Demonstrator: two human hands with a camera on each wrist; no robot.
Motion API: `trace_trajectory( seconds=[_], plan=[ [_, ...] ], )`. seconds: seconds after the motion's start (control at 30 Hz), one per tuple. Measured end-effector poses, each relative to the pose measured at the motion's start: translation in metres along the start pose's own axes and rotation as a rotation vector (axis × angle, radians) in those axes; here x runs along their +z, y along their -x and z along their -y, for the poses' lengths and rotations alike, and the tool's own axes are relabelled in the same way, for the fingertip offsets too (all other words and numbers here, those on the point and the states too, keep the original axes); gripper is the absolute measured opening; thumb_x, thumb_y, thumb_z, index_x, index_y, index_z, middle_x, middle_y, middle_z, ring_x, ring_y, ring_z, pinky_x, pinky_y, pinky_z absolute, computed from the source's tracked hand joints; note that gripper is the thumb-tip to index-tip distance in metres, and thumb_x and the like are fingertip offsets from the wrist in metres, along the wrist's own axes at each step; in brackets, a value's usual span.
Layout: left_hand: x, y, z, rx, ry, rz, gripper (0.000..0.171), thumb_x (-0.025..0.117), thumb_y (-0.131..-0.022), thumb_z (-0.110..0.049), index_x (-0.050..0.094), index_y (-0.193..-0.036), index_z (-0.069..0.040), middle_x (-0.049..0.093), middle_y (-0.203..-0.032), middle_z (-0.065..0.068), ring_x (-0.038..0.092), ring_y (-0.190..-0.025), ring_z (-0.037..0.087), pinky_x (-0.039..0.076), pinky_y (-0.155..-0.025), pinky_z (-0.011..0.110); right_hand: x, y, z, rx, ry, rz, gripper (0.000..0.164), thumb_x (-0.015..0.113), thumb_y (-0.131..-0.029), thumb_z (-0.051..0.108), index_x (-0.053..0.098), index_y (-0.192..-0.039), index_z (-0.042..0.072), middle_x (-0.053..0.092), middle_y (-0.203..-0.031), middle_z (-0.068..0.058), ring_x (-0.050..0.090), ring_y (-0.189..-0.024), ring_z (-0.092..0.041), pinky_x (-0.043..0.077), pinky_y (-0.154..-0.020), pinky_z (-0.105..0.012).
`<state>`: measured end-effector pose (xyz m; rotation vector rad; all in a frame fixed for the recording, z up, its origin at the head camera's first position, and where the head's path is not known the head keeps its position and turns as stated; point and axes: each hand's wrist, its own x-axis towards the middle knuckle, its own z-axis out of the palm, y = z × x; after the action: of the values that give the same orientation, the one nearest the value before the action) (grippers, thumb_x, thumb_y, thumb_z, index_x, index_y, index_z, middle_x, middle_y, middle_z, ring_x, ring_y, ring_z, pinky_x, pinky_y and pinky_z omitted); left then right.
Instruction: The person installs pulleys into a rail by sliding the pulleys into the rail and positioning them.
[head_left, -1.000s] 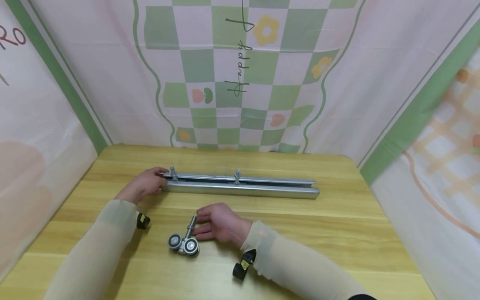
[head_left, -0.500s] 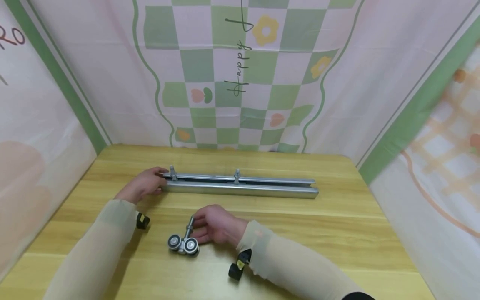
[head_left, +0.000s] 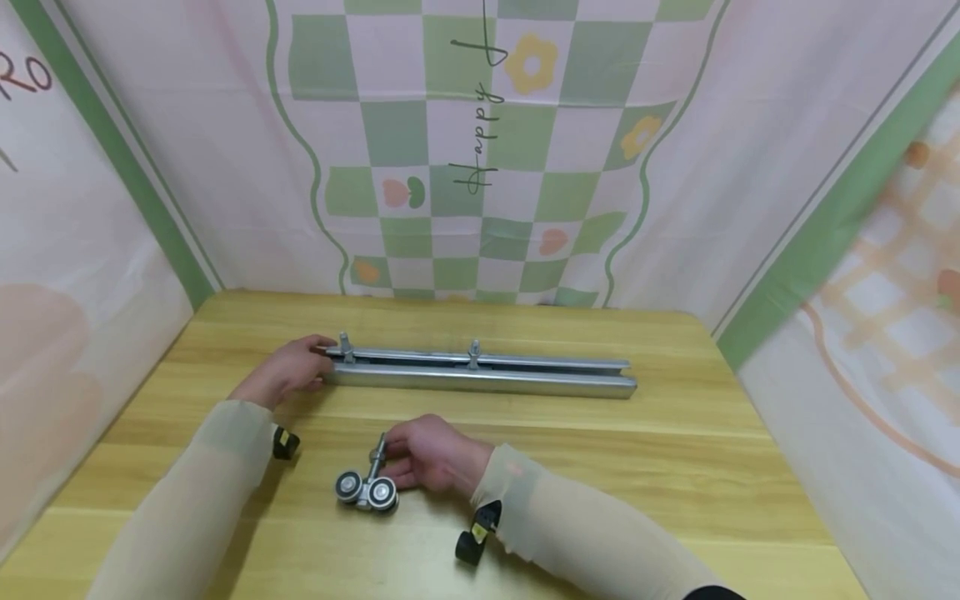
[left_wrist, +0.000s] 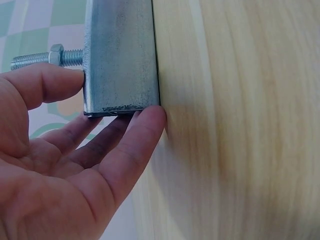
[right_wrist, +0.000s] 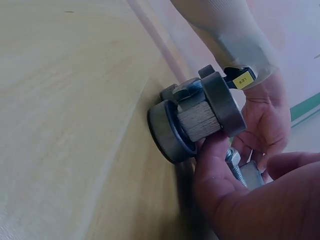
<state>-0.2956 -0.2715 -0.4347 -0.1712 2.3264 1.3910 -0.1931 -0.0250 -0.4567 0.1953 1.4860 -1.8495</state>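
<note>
A steel C-shaped track (head_left: pixel 487 382) lies across the table with its slot upward. Two threaded bolts with nuts stand up out of the slot: one bolt (head_left: pixel 345 346) near the left end, another bolt (head_left: pixel 474 353) about midway. My left hand (head_left: pixel 291 368) grips the track's left end; in the left wrist view its thumb rests on the slot edge and fingertips lie against the end. Nearer to me is a wheeled hanger roller (head_left: pixel 366 492), its bolt pointing up. My right hand (head_left: pixel 437 454) pinches that bolt around the nut; its fingertips are partly hidden.
The wooden table (head_left: pixel 600 483) ends in front of a checked fabric backdrop (head_left: pixel 480 150), with more fabric hanging on both sides. Bare wood lies right of the track and around the roller. Each wrist wears a small black camera.
My right hand has shifted slightly left and closed in on the roller's bolt, whose tip now leans a little further left. My left hand and the track stay in place.
</note>
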Motion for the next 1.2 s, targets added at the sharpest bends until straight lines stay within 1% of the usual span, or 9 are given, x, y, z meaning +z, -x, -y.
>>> trace_trajectory(
  seconds=[0.17,0.3,0.43,0.57,0.67,0.9,1.2],
  plan=[
    [0.0001,0.0016,-0.0009,0.009,0.014,0.009,0.061,0.053,-0.096,-0.005,0.031,-0.153,-0.002,0.034,-0.148,0.026,0.048,-0.121,0.036,0.05,-0.093,0.042,0.0008,0.0,-0.0006,-0.011,0.007,-0.015,0.023,0.057,-0.096,0.007,0.063,-0.112,-0.008,0.069,-0.104,-0.018,0.07,-0.072,-0.023,0.059,-0.071,-0.038],
    [0.0005,0.0014,-0.0012,0.007,0.019,0.007,0.061,0.053,-0.096,-0.005,0.032,-0.153,-0.003,0.035,-0.148,0.025,0.048,-0.121,0.035,0.05,-0.094,0.042,0.0016,0.0003,-0.0002,-0.016,0.027,-0.021,0.022,0.059,-0.096,0.009,0.065,-0.111,-0.006,0.07,-0.102,-0.018,0.069,-0.07,-0.022,0.059,-0.069,-0.035],
    [0.0009,0.0008,-0.0009,0.006,0.014,0.001,0.06,0.052,-0.096,-0.005,0.033,-0.153,-0.003,0.035,-0.148,0.025,0.048,-0.12,0.035,0.05,-0.094,0.041,0.0029,-0.0008,-0.0009,-0.02,0.059,-0.028,0.021,0.06,-0.096,0.01,0.065,-0.111,-0.004,0.071,-0.102,-0.017,0.068,-0.068,-0.018,0.059,-0.066,-0.032],
    [0.0009,0.0009,-0.0005,0.006,0.003,-0.001,0.06,0.053,-0.096,-0.005,0.033,-0.152,-0.002,0.035,-0.148,0.025,0.049,-0.119,0.035,0.05,-0.093,0.041,0.0036,-0.0037,-0.0042,-0.024,0.072,-0.049,0.021,0.061,-0.097,0.011,0.065,-0.113,-0.001,0.071,-0.101,-0.015,0.067,-0.067,-0.017,0.059,-0.066,-0.031],
    [0.0009,0.0006,-0.0004,0.009,0.003,0.001,0.06,0.053,-0.096,-0.005,0.032,-0.152,-0.002,0.035,-0.148,0.026,0.049,-0.119,0.035,0.05,-0.093,0.041,0.0037,-0.0056,-0.0064,-0.029,0.069,-0.062,0.022,0.062,-0.097,0.012,0.064,-0.115,0.0,0.071,-0.101,-0.013,0.066,-0.067,-0.017,0.059,-0.065,-0.031],
    [0.001,0.0,-0.0005,0.01,0.013,0.007,0.061,0.053,-0.096,-0.005,0.032,-0.153,-0.002,0.035,-0.148,0.026,0.049,-0.12,0.035,0.05,-0.093,0.041,0.0037,-0.0053,-0.0086,-0.051,0.056,-0.094,0.02,0.061,-0.096,0.009,0.066,-0.113,0.001,0.071,-0.1,-0.012,0.064,-0.062,-0.014,0.057,-0.058,-0.027],
    [0.0006,-0.0003,-0.0003,0.008,0.004,0.001,0.06,0.053,-0.096,-0.005,0.033,-0.152,-0.002,0.035,-0.147,0.025,0.049,-0.119,0.035,0.05,-0.093,0.041,0.0,-0.0052,-0.0084,-0.046,0.039,-0.104,0.02,0.061,-0.095,0.006,0.065,-0.113,0.0,0.071,-0.101,-0.014,0.064,-0.061,-0.014,0.057,-0.058,-0.027]
  ],
)
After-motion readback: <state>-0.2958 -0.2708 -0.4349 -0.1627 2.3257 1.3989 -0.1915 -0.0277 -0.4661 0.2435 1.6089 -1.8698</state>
